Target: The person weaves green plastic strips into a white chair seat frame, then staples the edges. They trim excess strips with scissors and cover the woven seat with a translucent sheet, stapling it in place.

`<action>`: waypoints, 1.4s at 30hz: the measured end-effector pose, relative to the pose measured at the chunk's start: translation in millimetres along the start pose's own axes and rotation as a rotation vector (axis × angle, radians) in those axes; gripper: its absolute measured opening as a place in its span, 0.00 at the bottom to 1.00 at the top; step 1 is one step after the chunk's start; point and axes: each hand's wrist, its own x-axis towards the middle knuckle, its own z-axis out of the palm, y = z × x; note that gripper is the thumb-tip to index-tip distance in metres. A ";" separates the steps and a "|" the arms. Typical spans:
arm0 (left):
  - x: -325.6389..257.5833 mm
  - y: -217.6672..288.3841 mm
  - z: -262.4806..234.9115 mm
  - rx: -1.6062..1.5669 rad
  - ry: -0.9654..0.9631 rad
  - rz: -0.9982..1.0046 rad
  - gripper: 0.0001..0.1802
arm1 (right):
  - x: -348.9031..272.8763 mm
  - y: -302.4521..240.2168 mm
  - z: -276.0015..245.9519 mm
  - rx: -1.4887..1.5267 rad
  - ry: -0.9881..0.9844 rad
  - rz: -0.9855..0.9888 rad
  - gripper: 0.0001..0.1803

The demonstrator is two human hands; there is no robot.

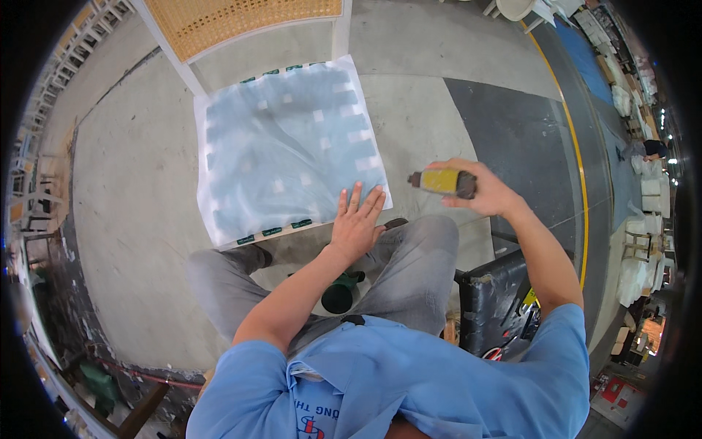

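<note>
A chair stands in front of my knees, its white frame [341, 36] carrying a woven cane back [241, 22]. Thin whitish cloth [281, 157] covers the seat, with a grid of bluish strapping showing through and dark green strap ends [301, 223] poking out at the edges. My left hand [356, 225] lies flat, fingers spread, on the cloth's near right corner. Off to the right of the seat, in the air, my right hand [482, 186] grips a yellow-and-dark power tool [442, 181]. The tool's narrow nose points left; its handle is hidden, and blur obscures its exact kind.
A dark box-like holder [497, 293] with hand tools in it stands beside my right thigh. Between my legs is a dark green round object [338, 296]. A yellow floor line [578, 161] runs along the right. Rows of chairs [69, 62] line the far left.
</note>
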 end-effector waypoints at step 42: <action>-6.1 -2.4 -4.0 -0.070 0.021 -0.026 0.36 | 60.6 13.2 48.0 -0.233 -0.357 0.168 0.35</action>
